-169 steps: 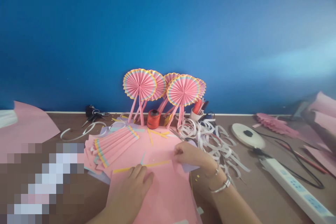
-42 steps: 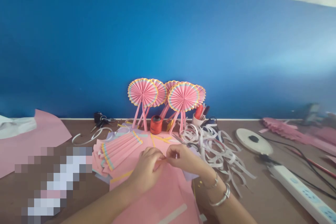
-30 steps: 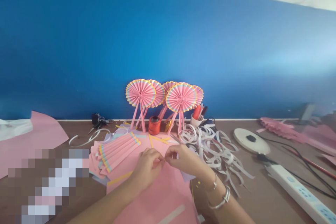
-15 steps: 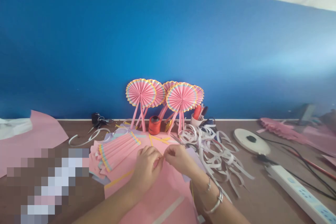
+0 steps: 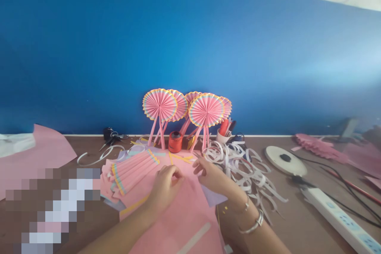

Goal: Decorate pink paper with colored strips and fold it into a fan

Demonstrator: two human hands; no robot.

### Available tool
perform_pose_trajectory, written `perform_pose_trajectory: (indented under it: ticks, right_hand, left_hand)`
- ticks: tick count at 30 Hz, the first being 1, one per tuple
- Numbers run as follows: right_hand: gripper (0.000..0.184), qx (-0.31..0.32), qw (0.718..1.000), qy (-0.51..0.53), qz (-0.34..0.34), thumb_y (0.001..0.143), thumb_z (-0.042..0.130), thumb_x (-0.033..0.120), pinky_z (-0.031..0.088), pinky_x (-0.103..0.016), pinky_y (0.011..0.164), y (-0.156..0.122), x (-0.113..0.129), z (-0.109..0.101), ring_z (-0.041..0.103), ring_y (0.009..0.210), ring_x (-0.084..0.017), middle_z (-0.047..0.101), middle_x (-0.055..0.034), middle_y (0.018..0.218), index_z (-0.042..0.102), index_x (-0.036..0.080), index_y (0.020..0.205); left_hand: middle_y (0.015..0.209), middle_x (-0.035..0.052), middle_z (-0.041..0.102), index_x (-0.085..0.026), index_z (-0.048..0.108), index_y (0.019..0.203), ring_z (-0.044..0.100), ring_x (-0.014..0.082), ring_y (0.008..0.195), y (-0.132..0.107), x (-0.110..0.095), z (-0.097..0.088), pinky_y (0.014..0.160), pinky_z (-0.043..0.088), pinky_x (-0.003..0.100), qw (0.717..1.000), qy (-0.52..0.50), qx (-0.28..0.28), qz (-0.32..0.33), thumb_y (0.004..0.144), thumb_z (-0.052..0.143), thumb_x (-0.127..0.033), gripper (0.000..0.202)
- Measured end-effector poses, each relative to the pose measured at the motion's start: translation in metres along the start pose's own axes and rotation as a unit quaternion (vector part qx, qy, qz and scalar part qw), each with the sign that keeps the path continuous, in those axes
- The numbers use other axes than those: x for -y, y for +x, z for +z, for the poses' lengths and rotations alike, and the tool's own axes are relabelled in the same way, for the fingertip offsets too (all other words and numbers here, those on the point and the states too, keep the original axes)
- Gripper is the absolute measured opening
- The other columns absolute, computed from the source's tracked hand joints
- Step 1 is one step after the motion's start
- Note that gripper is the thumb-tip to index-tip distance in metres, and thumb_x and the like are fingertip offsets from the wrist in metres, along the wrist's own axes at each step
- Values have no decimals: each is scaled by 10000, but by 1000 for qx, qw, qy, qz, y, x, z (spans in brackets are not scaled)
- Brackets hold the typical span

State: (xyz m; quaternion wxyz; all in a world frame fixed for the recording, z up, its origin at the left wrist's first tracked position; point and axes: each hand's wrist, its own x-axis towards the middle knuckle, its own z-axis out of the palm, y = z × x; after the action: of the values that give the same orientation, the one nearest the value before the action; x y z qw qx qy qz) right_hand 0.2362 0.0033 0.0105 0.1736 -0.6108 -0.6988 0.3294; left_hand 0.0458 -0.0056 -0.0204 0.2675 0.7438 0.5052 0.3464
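Note:
My left hand (image 5: pixel 166 184) is over the pink paper sheets (image 5: pixel 184 214). Its thumb and forefinger are curled together in a pinch, and anything between them is too small to make out. To its right, my right hand (image 5: pixel 210 174) hovers with loosely bent fingers, apart from one another and holding nothing I can see. Left of my hands lies a stack of pleated pink paper (image 5: pixel 135 170) with yellow and blue edge stripes. Beyond them, several round pleated paper fans (image 5: pixel 206 110) stand on pink stick handles, around a red round container (image 5: pixel 175 143).
Curled white paper strips (image 5: pixel 238 162) heap up at the right. Farther right lie a white round disc-shaped device (image 5: pixel 281 158), black cables and a power strip (image 5: pixel 339 214). Scissors (image 5: pixel 111 139) rest at the back left. A cup (image 5: pixel 223 138) holds pens before the blue wall (image 5: pixel 119 47).
My right hand has drawn away from the left, to the right, and its fingers have loosened. My left hand has stayed nearly in place.

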Motion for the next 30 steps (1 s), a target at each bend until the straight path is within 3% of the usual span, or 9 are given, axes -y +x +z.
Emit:
perform_pose_trajectory:
  ticks: [3,7,10,13,17,19,21,26,30]
  right_hand:
    - [392,60,996,63,-3,637,580,83,370,-195,555,-2,6,6,532,603,-93,662,3,837,506,189,1007]
    - [393,40,999,22,-6,630,491,17,336,-191,527,-5,12,10,540,594,-108,588,50,631,495,177,988]
    - [441,34,998,-47,13,583,450,-31,319,-197,533,-8,10,4,565,627,-119,582,51,610,501,178,968]
    - [472,57,995,-46,69,572,438,-36,335,-191,525,-8,7,-3,584,588,-116,575,62,568,488,173,993]
    - [479,90,986,-19,138,597,456,-12,365,-177,488,-6,3,-5,576,470,-105,557,76,512,463,162,1043]
    - [468,106,983,-18,152,620,459,2,375,-177,473,-6,1,-3,576,449,-114,554,70,485,463,157,1061]
    - [420,119,979,-30,162,654,464,29,377,-180,460,-5,1,-4,575,436,-124,557,57,467,483,153,1054]
    - [174,42,978,-140,152,749,457,121,343,-205,503,-4,3,-11,555,422,-104,623,5,560,586,165,857]
    - [200,-26,968,-216,126,785,414,123,282,-222,522,-1,-3,-15,575,535,-126,654,-36,664,608,171,770]
  left_hand:
    - [763,4,638,-208,537,696,575,192,792,1,-1,4,754,414,329,1000,-7,1,-9,764,525,-197,70]
    - [768,1,637,-204,547,693,578,195,797,5,1,4,725,419,307,999,-17,12,-30,728,587,-214,54]
    - [754,7,639,-194,564,676,585,192,792,7,2,-7,731,430,305,999,-24,11,-31,732,589,-202,61]
    - [805,29,646,-190,603,714,574,206,846,-2,-2,-23,786,416,347,999,48,3,21,802,537,-201,111]
    - [854,43,647,-211,653,830,564,205,866,-37,-3,-28,783,425,354,968,156,133,143,895,418,-198,244]
    - [1028,63,650,-211,632,1000,564,217,953,-56,5,-22,837,437,359,944,202,183,185,862,485,-224,202]
    - [1211,115,597,-169,566,1162,528,278,1083,-71,17,-15,902,428,401,915,262,205,227,800,581,-302,387]
    - [1350,93,519,-177,463,1303,467,256,1212,-79,31,-12,986,388,366,880,329,197,278,858,534,-331,476]
    - [1336,63,538,-198,488,1283,482,225,1197,-75,30,-16,990,374,350,877,337,156,305,914,448,-401,423]
